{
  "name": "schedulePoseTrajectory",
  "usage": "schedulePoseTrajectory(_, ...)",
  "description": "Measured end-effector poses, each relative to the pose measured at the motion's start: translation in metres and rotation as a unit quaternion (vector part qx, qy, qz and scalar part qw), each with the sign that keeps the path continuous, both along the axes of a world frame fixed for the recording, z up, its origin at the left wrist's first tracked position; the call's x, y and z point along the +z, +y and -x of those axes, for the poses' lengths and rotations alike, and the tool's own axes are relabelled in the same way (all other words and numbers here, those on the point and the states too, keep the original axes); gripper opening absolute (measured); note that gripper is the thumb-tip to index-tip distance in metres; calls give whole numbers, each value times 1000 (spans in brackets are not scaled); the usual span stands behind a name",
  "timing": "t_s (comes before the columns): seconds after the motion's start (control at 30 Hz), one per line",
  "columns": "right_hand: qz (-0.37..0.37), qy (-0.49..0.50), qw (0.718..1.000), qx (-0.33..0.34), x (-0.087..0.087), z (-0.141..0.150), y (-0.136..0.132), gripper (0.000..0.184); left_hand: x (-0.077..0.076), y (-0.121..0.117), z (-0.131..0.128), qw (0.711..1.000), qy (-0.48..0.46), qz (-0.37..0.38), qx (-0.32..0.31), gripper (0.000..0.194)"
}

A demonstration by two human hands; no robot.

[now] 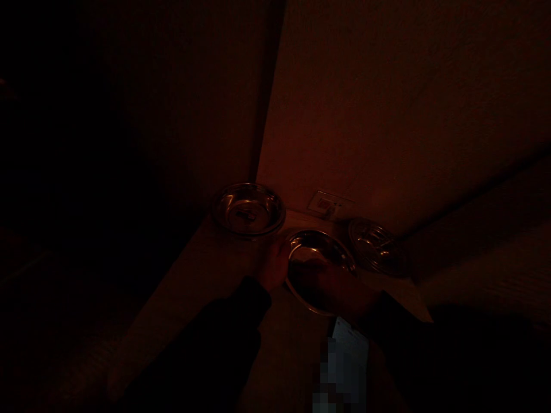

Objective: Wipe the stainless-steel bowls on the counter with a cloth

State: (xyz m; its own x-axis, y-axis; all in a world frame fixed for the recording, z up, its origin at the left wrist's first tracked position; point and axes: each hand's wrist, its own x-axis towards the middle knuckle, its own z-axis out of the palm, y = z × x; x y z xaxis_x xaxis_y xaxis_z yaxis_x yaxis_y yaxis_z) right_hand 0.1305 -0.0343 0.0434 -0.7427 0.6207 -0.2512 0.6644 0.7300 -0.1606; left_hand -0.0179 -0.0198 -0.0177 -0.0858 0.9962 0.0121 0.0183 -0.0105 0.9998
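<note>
In very dim reddish light, a round shiny metal bowl (340, 248) sits on the table before me, tilted a little. My left hand (275, 265) is closed at the bowl's left rim and steadies it. My right hand (333, 284) reaches over the near right rim into the bowl. Its fingers sink into shadow, so whether they hold anything cannot be made out. Another metal bowl (249, 226) stands at the back left with something small and dark at its bottom. To the right lies a metal dish (376, 246) with thin bright shapes in it, too dark to name.
The table (189, 281) runs back to a wall (365, 115) with a socket plate (329, 202) low on it. A pale, partly pixelated sheet-like object (350, 344) lies near me, below my right wrist. The left side is nearly black.
</note>
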Motion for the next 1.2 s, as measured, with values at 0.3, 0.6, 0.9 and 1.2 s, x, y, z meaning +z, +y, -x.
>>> schedulePoseTrajectory(0.3, -106, -104, 980, -135, -1, 19, 16, 32, -8, 2, 2, 1000, -1, 2, -5, 30)
schedulePoseTrajectory(0.6, -110, -127, 971, -169, 0, 3, 20, 32, -8, 2, 2, 1000, -10, -1, -12, 34)
schedulePoseTrajectory(0.9, -156, -147, 949, -233, -11, 9, 27, 36, 2, -6, 1, 1000, -6, -3, -2, 34)
schedulePoseTrajectory(1.2, -146, -110, 972, -147, -10, 13, 32, 30, 2, -5, -2, 998, 58, 20, 28, 28)
